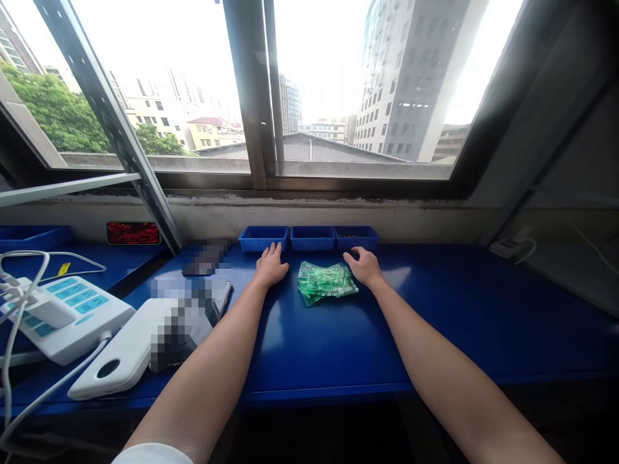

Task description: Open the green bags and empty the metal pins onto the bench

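Observation:
My left hand [271,265] rests on the blue table with its fingers stretched forward and apart, holding nothing. Its fingertips reach the front of the left blue bin [251,244]; whether they touch it I cannot tell. On the other side, my right hand [365,265] is empty, its thumb and fingers apart, just in front of the right blue bin [363,242]. Between both hands lies a clear plastic bag of green pieces [326,282], nearer to the right hand. A middle blue bin [313,242] stands behind it. Small dark things show inside the right bin.
At left are a white power strip [80,303] with cables, a white power bank [118,351] and partly blurred flat devices. A metal shelf post [145,187] rises there, by a phone with a red screen [133,233]. A window [261,96] is behind the table [329,361].

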Tool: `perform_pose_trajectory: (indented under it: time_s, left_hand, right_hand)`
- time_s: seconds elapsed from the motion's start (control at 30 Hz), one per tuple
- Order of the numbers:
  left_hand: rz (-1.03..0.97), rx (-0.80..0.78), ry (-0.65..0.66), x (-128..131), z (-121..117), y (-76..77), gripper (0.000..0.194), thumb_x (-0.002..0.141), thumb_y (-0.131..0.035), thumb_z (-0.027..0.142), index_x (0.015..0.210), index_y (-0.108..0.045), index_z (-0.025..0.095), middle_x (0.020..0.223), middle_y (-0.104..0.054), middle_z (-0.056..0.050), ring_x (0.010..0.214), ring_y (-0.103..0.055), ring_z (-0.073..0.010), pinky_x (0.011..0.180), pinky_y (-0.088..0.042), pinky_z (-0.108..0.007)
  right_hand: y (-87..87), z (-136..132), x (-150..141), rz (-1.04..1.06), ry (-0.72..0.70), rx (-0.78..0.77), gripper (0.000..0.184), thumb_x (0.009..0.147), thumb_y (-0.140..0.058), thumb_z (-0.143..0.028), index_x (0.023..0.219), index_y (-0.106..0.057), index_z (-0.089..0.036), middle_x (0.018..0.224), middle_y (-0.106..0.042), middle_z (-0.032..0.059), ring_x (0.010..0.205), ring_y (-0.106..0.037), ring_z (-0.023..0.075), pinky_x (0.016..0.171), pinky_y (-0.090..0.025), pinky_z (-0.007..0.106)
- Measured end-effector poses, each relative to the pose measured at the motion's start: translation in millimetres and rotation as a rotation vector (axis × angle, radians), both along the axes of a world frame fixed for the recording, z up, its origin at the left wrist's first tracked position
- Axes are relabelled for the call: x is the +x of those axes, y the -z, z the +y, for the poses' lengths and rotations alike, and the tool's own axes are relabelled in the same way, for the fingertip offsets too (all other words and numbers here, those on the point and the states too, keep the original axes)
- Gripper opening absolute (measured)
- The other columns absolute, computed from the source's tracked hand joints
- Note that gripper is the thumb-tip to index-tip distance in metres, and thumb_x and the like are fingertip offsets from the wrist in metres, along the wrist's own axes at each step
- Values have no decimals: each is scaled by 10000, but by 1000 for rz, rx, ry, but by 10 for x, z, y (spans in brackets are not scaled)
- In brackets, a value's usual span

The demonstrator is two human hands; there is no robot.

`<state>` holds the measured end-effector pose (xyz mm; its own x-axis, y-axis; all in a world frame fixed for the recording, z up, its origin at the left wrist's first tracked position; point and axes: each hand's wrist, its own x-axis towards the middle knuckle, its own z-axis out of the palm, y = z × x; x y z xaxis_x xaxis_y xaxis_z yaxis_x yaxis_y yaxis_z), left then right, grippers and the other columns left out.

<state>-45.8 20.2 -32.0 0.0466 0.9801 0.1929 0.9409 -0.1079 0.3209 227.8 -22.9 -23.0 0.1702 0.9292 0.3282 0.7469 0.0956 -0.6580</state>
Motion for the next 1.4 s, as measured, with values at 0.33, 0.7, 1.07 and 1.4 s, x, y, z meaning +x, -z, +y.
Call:
perform_pose_trajectory:
  time_s: [0.33, 0.7, 1.07, 1.4]
  left_hand:
    - [113, 63, 67, 97, -132, -12, 541, 863, -332, 466, 1303, -476, 186, 1385, -431, -125, 1295, -356, -274, 1039, -285, -409]
    - [37, -97, 28, 205, -125, -191, 381, 790, -450, 359, 1065, -659, 199, 1145, -629, -131, 1061, -568, -298, 869, -442, -392]
    - [140, 6, -125, 381, 4, -255, 375, 770, -499, 401, 967, -677, 136, 1010, -638, -209, 936, -607, -345, 736, -487, -407]
    - [142, 267, 219, 377, 49, -160, 630, 779, -400, 93, 1393, -347, 225, 1492, -251, -27, 1261, -371, -256, 1011, -354, -367]
  right_hand:
    - [66, 39, 35, -97, -75, -241, 672, 825, -234, -675, 1122, -626, -218, 1326, -502, 107, 1288, -364, 326, 1011, -272, 460]
    - [-77, 129, 13, -109, -29, -235, 758, 734, -226, -792, 786, -689, -195, 863, -670, 148, 939, -582, 325, 829, -373, 435]
    - [-45, 114, 10, -128, 19, -147, 710, 811, -151, -709, 530, -581, -219, 687, -644, 106, 821, -579, 304, 807, -358, 457]
    - [-50, 92, -18, -145, -21, -149, 685, 815, -174, -700, 525, -556, -211, 737, -640, 105, 926, -541, 327, 860, -317, 499]
